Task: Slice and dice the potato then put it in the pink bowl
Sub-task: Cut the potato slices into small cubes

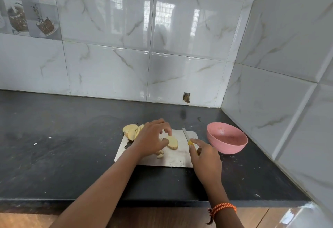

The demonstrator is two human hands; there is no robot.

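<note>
I've got the steel cutting board (180,157) flat on the black counter (54,146), approx centre of view. My left hand (153,139) sits over the board w/ fingers curled down; thumb and fingertips pinch a potato slice (172,142) lying flat mid-board. My right hand (207,157) is near the board's right edge, fingers wrapped round the yellow handle of a small knife (187,137); blade points away toward the far edge, tip just above or on the board, can't tell which. It is apart from the slice, to its right.

A pile of more slices (131,130) sits at the board's far-left corner, partly hidden behind my left hand. A few diced bits (160,153) lie on the board just near of that hand.

Pink bowl (227,139) stands on the counter just right of the board, upright; inside only faint smears, no pieces seen. Orange thread band (223,208) on my right wrist. White marble-look tiles (180,47) behind and to the right.
</note>
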